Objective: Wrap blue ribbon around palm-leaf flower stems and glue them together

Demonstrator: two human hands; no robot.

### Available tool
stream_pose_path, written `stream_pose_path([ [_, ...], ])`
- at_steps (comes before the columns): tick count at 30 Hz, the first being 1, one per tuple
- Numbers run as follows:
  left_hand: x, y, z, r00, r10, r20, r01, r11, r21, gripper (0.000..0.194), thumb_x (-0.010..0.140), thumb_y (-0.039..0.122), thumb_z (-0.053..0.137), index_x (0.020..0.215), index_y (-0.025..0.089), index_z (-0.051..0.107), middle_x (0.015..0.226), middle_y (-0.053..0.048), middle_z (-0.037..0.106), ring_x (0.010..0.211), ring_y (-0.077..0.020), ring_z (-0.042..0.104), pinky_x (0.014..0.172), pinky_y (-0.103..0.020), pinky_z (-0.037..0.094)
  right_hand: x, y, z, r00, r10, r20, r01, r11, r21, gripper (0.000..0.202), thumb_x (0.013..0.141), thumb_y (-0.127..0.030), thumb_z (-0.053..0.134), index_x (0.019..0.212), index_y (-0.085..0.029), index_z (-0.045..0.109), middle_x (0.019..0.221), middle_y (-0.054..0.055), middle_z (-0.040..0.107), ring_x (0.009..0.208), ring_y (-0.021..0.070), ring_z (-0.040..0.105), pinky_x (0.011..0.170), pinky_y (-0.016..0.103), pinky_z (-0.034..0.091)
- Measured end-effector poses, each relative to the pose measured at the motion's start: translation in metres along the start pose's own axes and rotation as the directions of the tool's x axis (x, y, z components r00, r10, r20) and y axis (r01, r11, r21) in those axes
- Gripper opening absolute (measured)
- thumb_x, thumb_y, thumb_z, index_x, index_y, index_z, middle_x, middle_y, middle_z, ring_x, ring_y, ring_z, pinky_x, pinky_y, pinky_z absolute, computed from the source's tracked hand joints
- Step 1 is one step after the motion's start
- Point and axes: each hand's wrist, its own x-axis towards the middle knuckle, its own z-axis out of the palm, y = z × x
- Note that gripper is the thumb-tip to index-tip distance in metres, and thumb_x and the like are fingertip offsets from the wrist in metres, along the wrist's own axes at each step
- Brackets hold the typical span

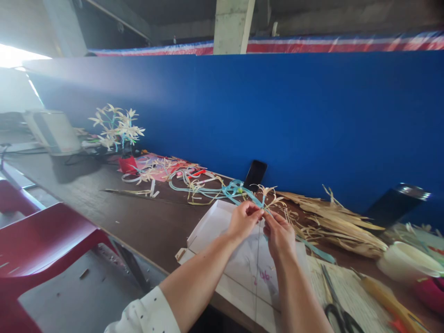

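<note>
My left hand (244,219) and my right hand (280,233) meet over a white cardboard box, fingertips pinched together. Between them is the base of a pale flower (272,198) with thin, dried husk-like petals, its bloom pointing up and away. A light-blue ribbon (233,187) runs from a loose coil to the flower's base, where the fingers partly hide it. Below the hands a thin dark stem wire (257,268) hangs down across the box (222,259).
Scissors (336,310) and a yellow-handled tool (391,300) lie at right, near a white bowl (409,261) and dried husks (333,226). A phone (255,174) leans on the blue partition (294,120). Left stand a potted husk-flower plant (120,127) and a red chair (52,240).
</note>
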Motion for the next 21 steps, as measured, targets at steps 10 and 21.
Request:
stream_pose_path([
  [10,0.007,0.001,0.0,0.975,-0.218,0.03,0.218,0.932,-0.289,0.026,0.067,0.027,0.071,0.085,0.009,0.066,0.067,-0.004,0.064,0.059,-0.0095,0.06,0.06,-0.024,0.053,0.0,-0.001,0.0,1.0,0.006,0.01,-0.006,1.0,0.02,0.039,0.059,-0.041,0.078,0.085,-0.014,0.067,0.05,-0.005,0.045,0.04,0.0038,0.028,0.038,0.019,0.018],
  [21,0.0,-0.007,0.007,0.995,-0.051,-0.082,0.042,0.993,-0.111,0.025,0.075,0.028,0.06,0.092,0.013,0.07,0.077,-0.006,0.067,0.061,-0.0118,0.061,0.059,-0.025,0.053,-0.001,-0.001,-0.001,0.998,-0.061,-0.017,0.059,0.994,-0.094,0.042,0.06,-0.047,0.076,0.087,-0.015,0.069,0.047,-0.005,0.044,0.039,0.0048,0.03,0.038,0.02,0.019],
])
